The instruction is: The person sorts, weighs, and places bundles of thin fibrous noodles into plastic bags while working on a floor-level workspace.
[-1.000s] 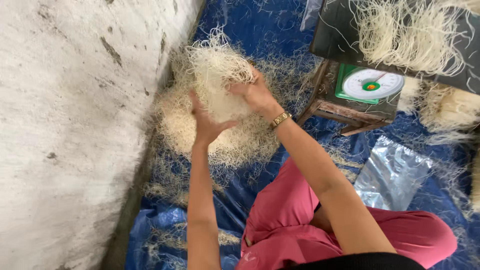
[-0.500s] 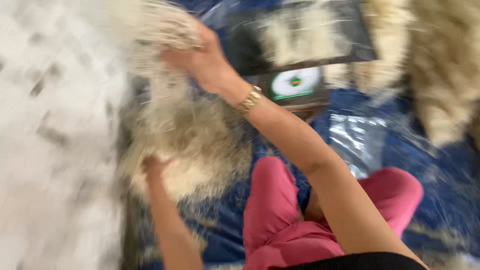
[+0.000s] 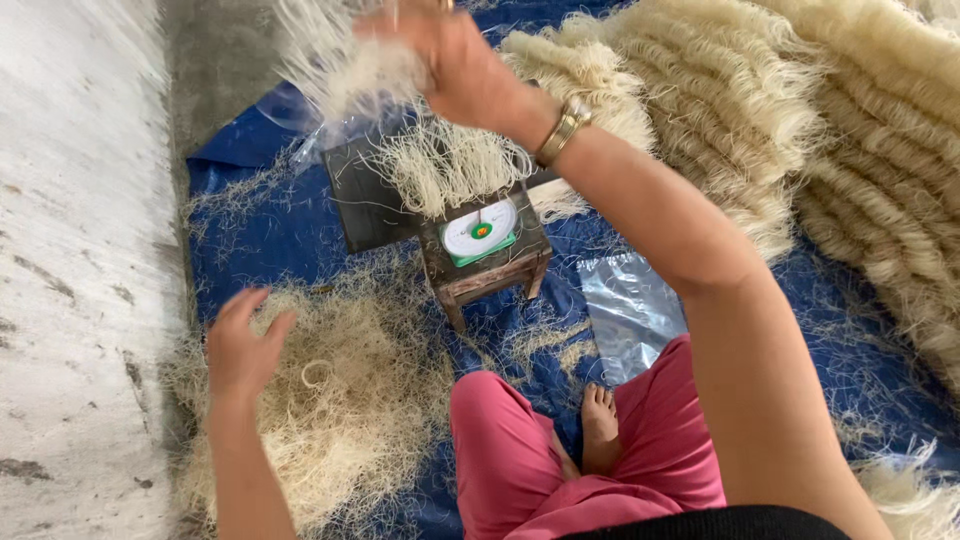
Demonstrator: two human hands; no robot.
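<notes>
Noodle bundle [image 3: 350, 70] in right hand's [image 3: 455, 60] closed grip above scale's tray [image 3: 365, 205]; left hand [image 3: 240, 345] spread.

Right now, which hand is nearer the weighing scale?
Right. The right hand holds a noodle bunch just above the scale; the left hand hovers over the loose pile, off to its side.

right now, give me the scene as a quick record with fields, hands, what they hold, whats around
right hand: raised, gripping a clump of pale noodle strands
left hand: open, empty, over the loose noodle pile
scale: dial face up, on a small wooden stool
scale tray: dark, noodles on it
floor cover: blue tarp
right side: stacked noodle bundles
</notes>
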